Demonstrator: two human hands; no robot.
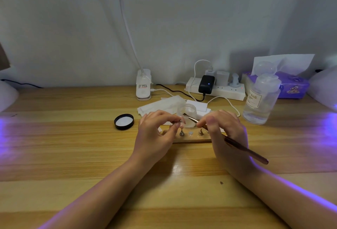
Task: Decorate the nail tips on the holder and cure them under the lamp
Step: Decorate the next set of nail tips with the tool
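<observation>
A wooden nail-tip holder (pixel 191 139) lies on the desk between my hands, with small metal stands (pixel 200 132) on it. My left hand (pixel 156 130) pinches a pale nail tip (pixel 181 121) on its stand just above the holder. My right hand (pixel 224 130) grips a thin rose-gold brush (pixel 244 149); its flat tip points left, close to that nail tip. A small clear open jar (pixel 187 112) stands right behind the brush tip. Part of the holder is hidden behind both hands.
A black jar lid (pixel 124 121) lies left of my hands. White wipes (pixel 160 105) sit behind. A clear liquid bottle (pixel 260 99), power strip (pixel 217 90), tissue box (pixel 291 86) and desk-lamp base (pixel 144 87) line the back. Purple-glowing curing lamps sit at the far right (pixel 324 90) and far left (pixel 7 95).
</observation>
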